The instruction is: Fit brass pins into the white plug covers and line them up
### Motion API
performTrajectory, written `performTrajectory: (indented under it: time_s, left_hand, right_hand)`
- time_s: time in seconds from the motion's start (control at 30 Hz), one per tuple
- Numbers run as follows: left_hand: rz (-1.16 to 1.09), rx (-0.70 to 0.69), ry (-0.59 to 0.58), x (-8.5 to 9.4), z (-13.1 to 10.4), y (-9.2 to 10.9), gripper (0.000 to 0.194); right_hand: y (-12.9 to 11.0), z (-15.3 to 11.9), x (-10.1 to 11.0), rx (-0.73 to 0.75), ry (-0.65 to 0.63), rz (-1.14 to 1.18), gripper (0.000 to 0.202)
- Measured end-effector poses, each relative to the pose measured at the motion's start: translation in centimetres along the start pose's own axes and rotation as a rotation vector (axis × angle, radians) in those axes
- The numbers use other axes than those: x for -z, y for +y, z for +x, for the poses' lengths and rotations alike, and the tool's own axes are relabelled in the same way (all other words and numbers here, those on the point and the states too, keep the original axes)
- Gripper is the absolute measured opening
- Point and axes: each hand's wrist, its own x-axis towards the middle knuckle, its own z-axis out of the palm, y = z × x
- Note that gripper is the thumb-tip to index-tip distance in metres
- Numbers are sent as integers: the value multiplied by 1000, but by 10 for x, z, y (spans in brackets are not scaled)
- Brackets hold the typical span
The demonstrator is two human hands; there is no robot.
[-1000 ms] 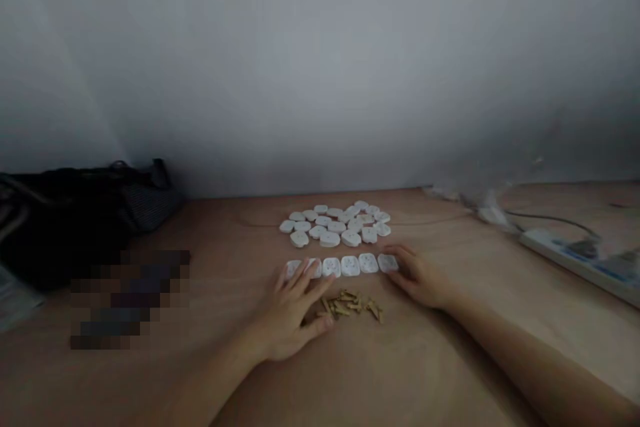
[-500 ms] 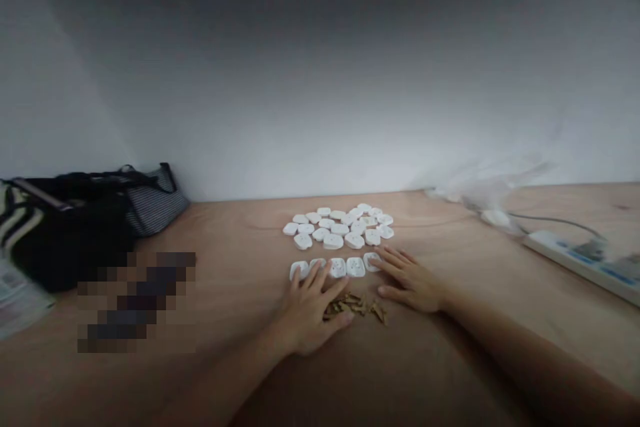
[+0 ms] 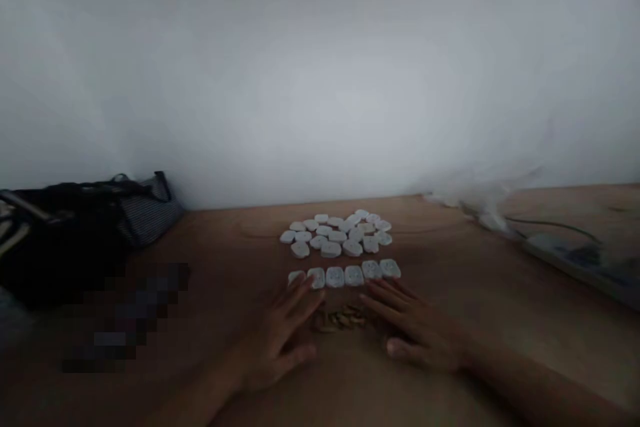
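Several white square pieces [image 3: 335,277] stand in a row across the wooden table. Behind them lies a loose cluster of similar white pieces [image 3: 331,249]. Small brass-coloured parts [image 3: 349,317] form a pile between my hands. My left hand [image 3: 280,340] lies with its fingers spread left of the pile, its fingertips at the left end of the row. To the right of the pile, my right hand [image 3: 417,323] is spread too, its fingertips just in front of the row's right end. Neither hand holds anything that I can see.
A black bag [image 3: 65,240] sits at the left, with a pixelated dark object [image 3: 135,313] in front of it. At the right are a crumpled clear plastic bag [image 3: 485,203] and a white power strip [image 3: 580,267] with a cable. A pale wall rises behind the table [image 3: 225,247].
Both hands have drawn back towards me and apart. Another white piece shows at the row's right end. The brass pile looks more gathered, and the picture is darker.
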Motion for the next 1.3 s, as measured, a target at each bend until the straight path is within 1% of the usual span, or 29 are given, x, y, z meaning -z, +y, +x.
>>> performTrajectory:
  time_s: [0.07, 0.17, 0.27, 0.33, 0.4, 0.47, 0.53, 0.57, 0.63, 0.67, 0.7, 0.73, 0.83, 0.9, 0.97, 1.07, 1.1, 1.17, 1.23, 1.3]
  left_hand:
    - [-49, -88, -69, 5, -3, 7, 64]
    - [-83, -134, -198, 12, -2, 14, 65]
    - [-91, -125, -211, 15, 2, 15, 65]
    - [-87, -124, -230, 13, 3, 15, 65]
    - [-76, -131, -250, 9, 3, 15, 66]
    - [-57, -121, -188, 3, 4, 15, 70]
    - [-42, -61, -80, -2, 6, 11, 68]
    - [-41, -8, -25, -5, 8, 7, 63]
    - [-63, 149, 88, -9, 13, -5, 51]
    - [-87, 202, 132, -11, 16, -13, 50]
    - [-117, 231, 145, -13, 18, -20, 51]
    - [-142, 268, 194, -14, 20, -27, 52]
    - [-220, 305, 199, -17, 23, -41, 51]
    - [-278, 324, 205, -17, 23, -43, 51]
    - [-310, 338, 264, -15, 22, -41, 50]
    - [-320, 318, 355, -9, 23, -28, 50]
    - [-329, 298, 354, -7, 23, -22, 51]
    - [-361, 239, 311, -4, 27, -9, 54]
    - [-386, 183, 262, -5, 32, 4, 59]
    - [-436, 134, 244, -8, 38, 14, 64]
  right_hand:
    - [-4, 1, 0, 26, -18, 16, 69]
    - [-5, 3, 0, 38, -41, 36, 71]
    - [-5, 6, 0, 36, -44, 57, 61]
    - [-5, 8, -1, 7, -38, 61, 53]
    - [-4, 10, -4, -39, -1, 74, 49]
    - [-4, 12, -7, -77, 73, 104, 47]
    - [-3, 14, -9, -101, 142, 133, 47]
    - [-3, 15, -10, -109, 164, 142, 47]
    - [-3, 15, -11, -128, 190, 146, 46]
    - [-3, 15, -10, -135, 201, 141, 45]
    - [-4, 15, -10, -135, 212, 132, 45]
    - [-5, 15, -9, -124, 223, 120, 44]
    - [-7, 16, -8, -63, 277, 76, 41]
    - [-9, 17, -7, -20, 308, 47, 38]
    - [-10, 20, -8, 6, 337, 19, 33]
    - [-13, 26, -10, 8, 389, -7, 27]
    - [-14, 28, -10, 0, 410, -11, 27]
    - [-17, 33, -12, -11, 446, -15, 29]
    - [-18, 39, -12, -20, 476, -20, 37]
    - [-18, 43, -12, -22, 478, -20, 46]
